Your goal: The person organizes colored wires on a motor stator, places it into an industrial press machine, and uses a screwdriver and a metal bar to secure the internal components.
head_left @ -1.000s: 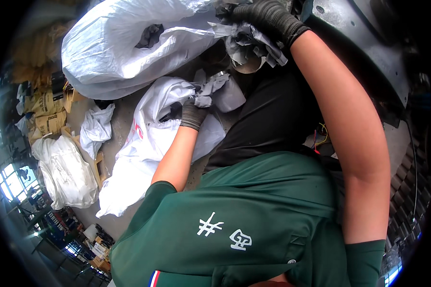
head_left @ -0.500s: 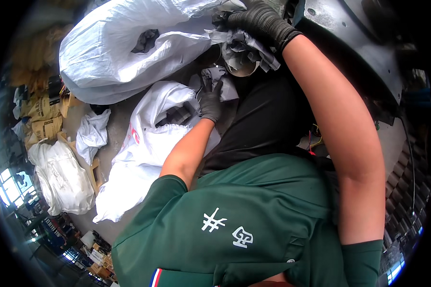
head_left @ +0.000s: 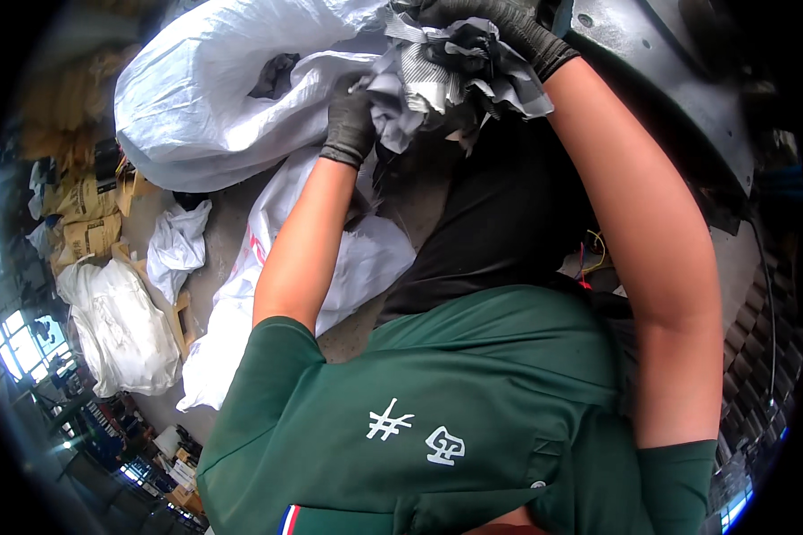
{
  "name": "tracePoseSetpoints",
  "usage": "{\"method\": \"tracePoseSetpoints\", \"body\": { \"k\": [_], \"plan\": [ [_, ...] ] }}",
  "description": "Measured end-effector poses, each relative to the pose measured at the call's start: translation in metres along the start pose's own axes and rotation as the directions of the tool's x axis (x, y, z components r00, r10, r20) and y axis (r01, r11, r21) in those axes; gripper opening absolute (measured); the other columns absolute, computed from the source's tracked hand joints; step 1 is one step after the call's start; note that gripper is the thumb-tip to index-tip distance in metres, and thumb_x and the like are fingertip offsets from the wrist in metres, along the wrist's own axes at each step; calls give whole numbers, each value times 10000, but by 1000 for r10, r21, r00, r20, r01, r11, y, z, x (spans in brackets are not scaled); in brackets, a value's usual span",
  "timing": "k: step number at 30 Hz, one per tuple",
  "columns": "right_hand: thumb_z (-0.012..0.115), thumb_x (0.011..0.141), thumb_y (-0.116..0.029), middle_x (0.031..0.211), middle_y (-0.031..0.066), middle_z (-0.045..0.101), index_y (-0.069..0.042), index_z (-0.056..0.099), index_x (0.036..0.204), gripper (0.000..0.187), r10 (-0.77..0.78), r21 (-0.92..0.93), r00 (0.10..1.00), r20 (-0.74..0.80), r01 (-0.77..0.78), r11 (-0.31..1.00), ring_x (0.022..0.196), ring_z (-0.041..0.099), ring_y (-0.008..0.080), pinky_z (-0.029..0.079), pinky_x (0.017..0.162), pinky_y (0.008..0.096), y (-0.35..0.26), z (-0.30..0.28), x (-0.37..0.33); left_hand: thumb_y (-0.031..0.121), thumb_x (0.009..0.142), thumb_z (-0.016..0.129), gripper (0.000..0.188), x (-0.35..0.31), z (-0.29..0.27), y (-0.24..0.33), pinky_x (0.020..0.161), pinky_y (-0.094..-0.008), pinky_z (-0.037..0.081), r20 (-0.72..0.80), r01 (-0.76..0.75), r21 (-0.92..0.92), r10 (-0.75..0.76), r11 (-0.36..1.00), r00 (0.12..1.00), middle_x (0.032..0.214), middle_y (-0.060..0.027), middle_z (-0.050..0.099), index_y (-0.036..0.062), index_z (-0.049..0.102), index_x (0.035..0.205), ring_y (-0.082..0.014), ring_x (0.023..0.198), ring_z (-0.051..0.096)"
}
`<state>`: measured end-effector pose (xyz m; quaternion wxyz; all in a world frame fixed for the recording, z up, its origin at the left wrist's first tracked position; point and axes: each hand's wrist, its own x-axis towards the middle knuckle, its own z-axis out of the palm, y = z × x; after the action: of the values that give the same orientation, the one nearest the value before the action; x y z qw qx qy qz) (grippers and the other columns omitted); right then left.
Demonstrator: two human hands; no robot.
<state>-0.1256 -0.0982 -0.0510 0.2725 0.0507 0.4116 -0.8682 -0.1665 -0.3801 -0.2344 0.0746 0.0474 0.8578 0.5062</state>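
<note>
Both my hands wear dark grey knit gloves. My left hand (head_left: 349, 125) is closed on a piece of grey cloth (head_left: 391, 111), beside the opening of a large white woven sack (head_left: 174, 107). A crumpled bundle of fabric scraps (head_left: 433, 76), some grey and some black-and-white striped, hangs from my right hand (head_left: 509, 27), which grips it from above. The bundle hides part of my right fingers. The bundle and the grey cloth touch each other. A dark scrap (head_left: 277, 76) shows inside the large sack's opening.
A second white sack (head_left: 366, 267) lies on the floor under my left forearm. To the left are a small white bag (head_left: 177, 245), a full white sack (head_left: 120, 330) and brown paper sacks (head_left: 89, 236). A dark metal machine panel (head_left: 660, 98) stands at the right.
My left hand has risen from the lower sack with the grey cloth and come up against the bundle. My right hand has barely moved; its bundle spreads out more.
</note>
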Motion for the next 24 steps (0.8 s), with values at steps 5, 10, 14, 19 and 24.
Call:
{"method": "tracePoseSetpoints", "body": {
  "k": [5,10,14,19,24],
  "plan": [
    [796,867,-140,972,93,748,-18,690,1162,337,244,21,960,139,-250,968,888,726,173,617,814,306,3,27,-11,142,984,637,364,30,19,65,886,-340,585,262,9,-827,370,562,891,1192,-156,707,-56,621,1289,-205,999,698],
    [780,788,-36,996,77,743,-29,731,1139,354,-139,-554,990,-11,109,825,901,686,178,564,825,316,1,49,-17,232,1011,591,366,-19,8,76,948,-395,543,174,-228,-505,357,832,918,1212,-178,643,-3,605,1291,-288,1098,644],
    [778,767,-25,936,72,735,-34,708,1164,403,-308,-712,905,-292,9,702,830,675,180,566,748,344,-4,29,-15,379,971,642,516,-88,-9,70,1008,-427,494,285,-277,-170,316,946,905,1221,-214,619,21,590,1339,-357,1153,616],
    [794,717,27,901,41,729,-54,696,1129,431,-453,-624,789,-415,115,773,843,680,170,561,758,330,0,15,8,358,989,607,489,-127,-72,-32,972,-402,520,719,-391,694,-547,605,429,1221,-160,705,41,597,1361,-303,1084,668],
    [868,674,-39,978,51,735,-38,654,1232,598,-566,-593,790,-235,345,728,896,679,185,544,852,323,5,16,9,349,960,627,444,-101,-118,-91,956,-390,520,548,-272,834,-660,480,514,1185,-142,721,45,649,1283,-272,1052,668]
  ]
}}
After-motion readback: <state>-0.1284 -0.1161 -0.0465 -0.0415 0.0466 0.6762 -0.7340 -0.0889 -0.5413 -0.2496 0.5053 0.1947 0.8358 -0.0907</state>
